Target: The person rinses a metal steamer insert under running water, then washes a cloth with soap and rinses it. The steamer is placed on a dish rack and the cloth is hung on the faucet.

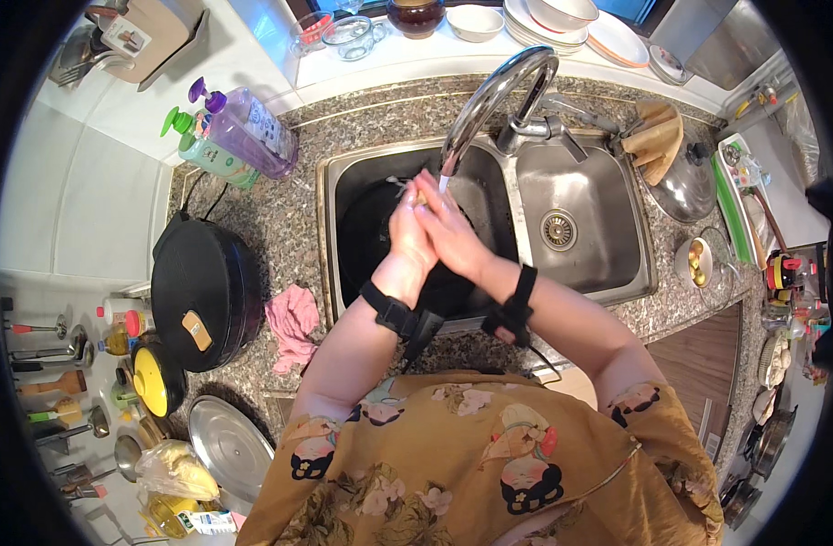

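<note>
My left hand (410, 235) and my right hand (456, 235) are pressed together over the left basin. Between the fingers shows a small pale yellow thing (422, 198), mostly hidden, so its kind is unclear. Water (444, 183) runs from the curved chrome faucet (488, 89) onto the fingers of my right hand. Beneath both hands, a dark round pan (358, 222) lies in the stainless steel sink (329, 205); my hands and forearms cover part of it. Black straps with devices circle both wrists.
Right of the divider is a second basin (587, 198) with a drain strainer. Two pump bottles (252, 130), a black electric griddle (205, 286) and a pink cloth (292, 321) stand or lie on the left. At right are a metal lid (683, 191) and a small bowl (691, 263).
</note>
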